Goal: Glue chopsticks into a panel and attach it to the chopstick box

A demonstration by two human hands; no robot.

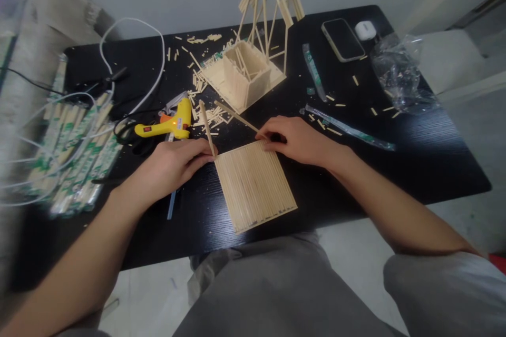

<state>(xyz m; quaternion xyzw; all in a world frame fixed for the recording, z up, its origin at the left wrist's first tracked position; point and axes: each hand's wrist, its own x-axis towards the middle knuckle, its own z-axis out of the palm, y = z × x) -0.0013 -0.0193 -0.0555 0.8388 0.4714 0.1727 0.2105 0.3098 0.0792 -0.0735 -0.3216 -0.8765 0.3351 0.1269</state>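
Observation:
A flat square panel of wooden sticks (255, 184) joined side by side lies on the black table in front of me. My left hand (184, 160) is closed at its far left corner, pinching the edge. From that corner a thin wooden piece (206, 127) slants upward. At the far right corner my right hand (290, 139) is closed too, thumb and fingertips on the panel's edge. Another slender wooden piece (237, 115) runs from those fingertips toward the far left. How these pieces join the panel is hidden by my fingers. Dark marks show along the near edge.
A yellow glue gun (174, 122) lies beyond my left hand. Wrapped stick bundles (79, 152) and a white cable (163, 45) are at left. Behind stands a stick-built model (247, 76) amid cut scraps. A phone (342, 39), white case (365, 30) and plastic wrappers (399, 71) lie right.

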